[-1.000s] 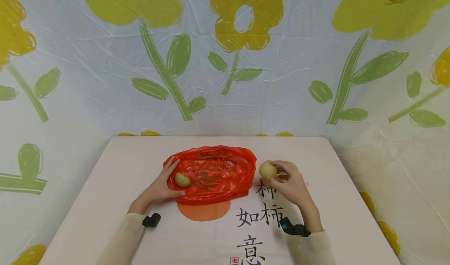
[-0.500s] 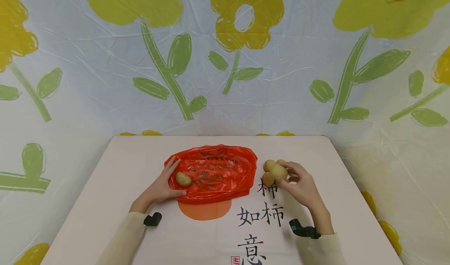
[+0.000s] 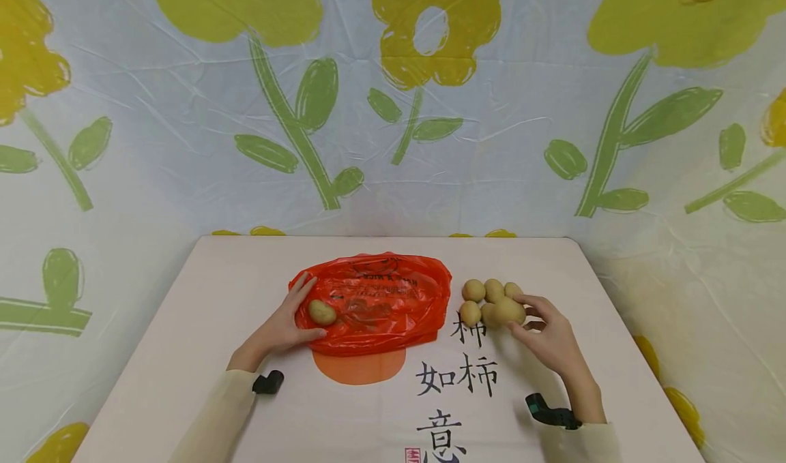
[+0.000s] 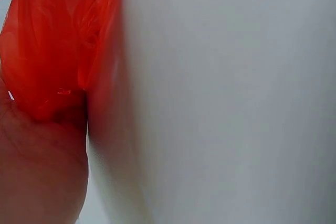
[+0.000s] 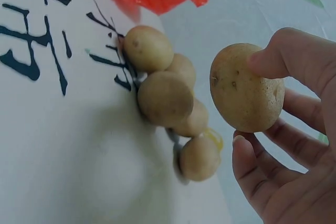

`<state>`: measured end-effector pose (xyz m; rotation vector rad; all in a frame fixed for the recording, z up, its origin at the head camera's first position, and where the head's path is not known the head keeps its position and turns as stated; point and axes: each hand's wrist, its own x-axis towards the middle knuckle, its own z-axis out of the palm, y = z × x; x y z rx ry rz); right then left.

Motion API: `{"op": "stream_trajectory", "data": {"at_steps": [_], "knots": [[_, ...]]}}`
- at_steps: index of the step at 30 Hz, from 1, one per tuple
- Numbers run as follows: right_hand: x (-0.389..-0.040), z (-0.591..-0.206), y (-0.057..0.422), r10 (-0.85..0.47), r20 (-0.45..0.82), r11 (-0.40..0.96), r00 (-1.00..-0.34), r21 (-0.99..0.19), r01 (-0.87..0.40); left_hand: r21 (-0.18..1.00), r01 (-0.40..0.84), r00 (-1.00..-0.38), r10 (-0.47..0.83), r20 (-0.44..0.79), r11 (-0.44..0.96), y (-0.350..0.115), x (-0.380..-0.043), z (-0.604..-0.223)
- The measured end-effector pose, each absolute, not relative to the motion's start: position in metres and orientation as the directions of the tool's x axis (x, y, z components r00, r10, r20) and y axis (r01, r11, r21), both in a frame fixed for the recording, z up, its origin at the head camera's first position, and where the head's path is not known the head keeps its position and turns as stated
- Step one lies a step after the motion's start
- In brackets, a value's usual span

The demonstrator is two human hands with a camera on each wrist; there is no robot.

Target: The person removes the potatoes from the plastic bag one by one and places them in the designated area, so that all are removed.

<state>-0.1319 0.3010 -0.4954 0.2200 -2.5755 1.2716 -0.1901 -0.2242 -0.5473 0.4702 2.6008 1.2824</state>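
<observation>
Between thumb and fingertips my right hand (image 3: 548, 330) holds a potato (image 5: 247, 87), raised above several other potatoes (image 3: 473, 290) grouped right of the bag. The red plastic bag (image 3: 393, 326) lies spread out, dark print showing on it. At its left end, my left hand (image 3: 279, 323) rests with thumb and fingers spread over the edge. A single potato (image 3: 322, 312) sits at the bag's left side, between that thumb and the fingers. In the left wrist view, red plastic (image 4: 47, 45) bulges against the palm; most fingers are hidden.
The white table (image 3: 153, 381) carries black brush characters (image 3: 439, 432) and an orange disc (image 3: 359, 367) partly under the bag. A flower-printed cloth (image 3: 393, 197) hangs behind it and along both sides. Dark wrist cameras (image 3: 552, 415) are strapped to both wrists.
My right hand has moved to the right with the held potato, uncovering more of the grouped potatoes. The left hand, the bag and its potato stay nearly in place.
</observation>
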Motion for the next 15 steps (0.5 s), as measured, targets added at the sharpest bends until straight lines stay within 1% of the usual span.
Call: {"op": "stream_trajectory", "data": {"at_steps": [7,15], "knots": [[-0.127,-0.504,0.313,0.036,0.265,0.63,-0.964,-0.755,-0.184,0.797,0.185,-0.93,0.364,-0.046,0.575,-0.224,-0.19,-0.547],[-0.129,-0.514,0.323,0.065,0.236,0.655,-0.97,-0.743,-0.137,0.774,0.205,-0.934,0.357,-0.029,0.6,-0.227,-0.191,-0.548]]}}
